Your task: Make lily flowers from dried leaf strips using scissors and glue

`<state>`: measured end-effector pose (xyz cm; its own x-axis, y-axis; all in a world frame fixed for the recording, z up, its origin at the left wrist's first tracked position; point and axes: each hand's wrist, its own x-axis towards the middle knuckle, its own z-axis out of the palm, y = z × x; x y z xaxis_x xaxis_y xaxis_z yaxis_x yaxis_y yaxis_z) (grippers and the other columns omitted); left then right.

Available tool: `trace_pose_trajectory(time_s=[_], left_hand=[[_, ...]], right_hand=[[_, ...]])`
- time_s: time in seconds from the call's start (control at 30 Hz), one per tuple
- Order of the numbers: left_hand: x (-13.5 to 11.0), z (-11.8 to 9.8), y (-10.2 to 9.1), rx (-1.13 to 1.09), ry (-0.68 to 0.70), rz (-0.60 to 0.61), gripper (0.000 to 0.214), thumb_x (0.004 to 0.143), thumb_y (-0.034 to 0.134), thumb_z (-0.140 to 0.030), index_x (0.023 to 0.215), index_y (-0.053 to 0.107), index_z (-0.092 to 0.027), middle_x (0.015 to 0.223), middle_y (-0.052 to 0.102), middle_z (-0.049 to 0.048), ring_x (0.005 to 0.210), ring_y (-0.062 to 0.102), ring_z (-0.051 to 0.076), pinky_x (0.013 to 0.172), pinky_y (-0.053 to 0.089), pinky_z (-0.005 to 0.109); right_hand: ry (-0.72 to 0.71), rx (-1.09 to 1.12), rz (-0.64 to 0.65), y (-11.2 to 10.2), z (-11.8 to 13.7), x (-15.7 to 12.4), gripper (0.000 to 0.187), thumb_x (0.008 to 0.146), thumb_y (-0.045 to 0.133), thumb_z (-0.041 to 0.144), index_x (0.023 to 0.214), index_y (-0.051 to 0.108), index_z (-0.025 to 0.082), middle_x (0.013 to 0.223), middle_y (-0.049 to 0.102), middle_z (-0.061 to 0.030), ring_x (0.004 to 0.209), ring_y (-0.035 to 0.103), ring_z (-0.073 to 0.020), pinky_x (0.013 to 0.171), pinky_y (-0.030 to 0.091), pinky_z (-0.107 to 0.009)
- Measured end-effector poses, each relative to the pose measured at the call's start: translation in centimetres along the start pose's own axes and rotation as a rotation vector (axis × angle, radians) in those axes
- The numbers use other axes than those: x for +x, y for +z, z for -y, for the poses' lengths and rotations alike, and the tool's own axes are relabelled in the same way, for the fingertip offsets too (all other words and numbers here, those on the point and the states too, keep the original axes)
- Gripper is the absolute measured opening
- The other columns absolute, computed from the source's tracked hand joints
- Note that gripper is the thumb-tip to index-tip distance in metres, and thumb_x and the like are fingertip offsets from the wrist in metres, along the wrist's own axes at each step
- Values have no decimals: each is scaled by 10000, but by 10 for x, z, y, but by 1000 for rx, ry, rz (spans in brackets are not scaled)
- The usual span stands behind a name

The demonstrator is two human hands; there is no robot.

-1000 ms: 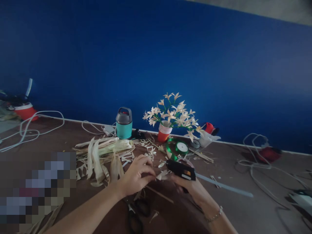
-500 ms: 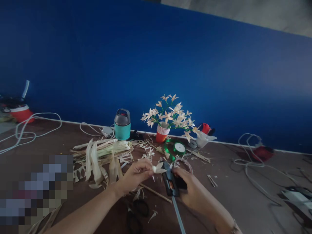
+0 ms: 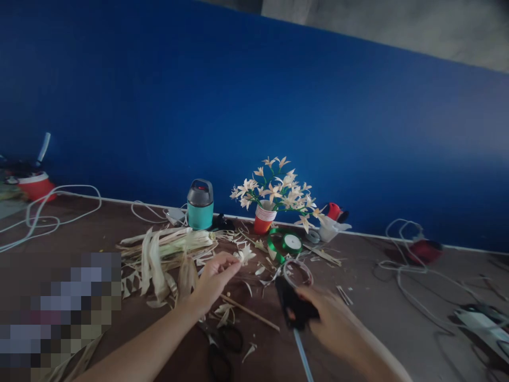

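Note:
Between the thumb and fingers of my left hand (image 3: pixel 218 277) is a small pale flower (image 3: pixel 245 254) with pointed petals that look like corn husk. My right hand (image 3: pixel 328 313), blurred by motion, grips a black glue gun (image 3: pixel 293 302) with a clear glue stick (image 3: pixel 303 354) coming out of its back end toward me. Below my left hand lie a thin wooden stick (image 3: pixel 252 313) and black-handled scissors (image 3: pixel 220 345). A coil of pale wire (image 3: pixel 298 273) rests just past the glue gun.
Dried husks (image 3: pixel 167 241) are heaped at left. Behind stand a teal container (image 3: pixel 200 215) and a red cup (image 3: pixel 264 220) holding finished flowers (image 3: pixel 278 185). Green ribbon (image 3: pixel 292 243) lies before the cup. White cables (image 3: pixel 29 223) loop at left. A blue wall (image 3: pixel 159 106) closes off the back.
The glue gun has moved away from the flower, right and toward me, turning as it went. My left hand has shifted slightly left and up, with the flower now facing away.

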<state>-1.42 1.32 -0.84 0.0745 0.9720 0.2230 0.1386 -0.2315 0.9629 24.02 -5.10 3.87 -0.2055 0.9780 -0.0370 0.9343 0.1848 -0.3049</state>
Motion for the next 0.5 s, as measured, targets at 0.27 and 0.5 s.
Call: trace_pose_trajectory(time_s=[0.27,0.5], left_hand=[[0,0,-1,-174,-128,-65,184,725,618,-357,737,656,-177,691,622,7,694,530,164,605,366,243],[-2,4,2,-176,-149,-83,196,722,625,-365,742,672,-176,684,627,6,675,535,164,619,380,257]], right_hand=[[178,-311,-118,17,-23,20,574,628,481,39,1179,544,187,1032,613,-126,1002,528,-322,769,373,-402],[-20,-153,-170,21,55,43,178,785,492,171,836,656,216,898,656,-83,910,554,-247,781,349,-361]])
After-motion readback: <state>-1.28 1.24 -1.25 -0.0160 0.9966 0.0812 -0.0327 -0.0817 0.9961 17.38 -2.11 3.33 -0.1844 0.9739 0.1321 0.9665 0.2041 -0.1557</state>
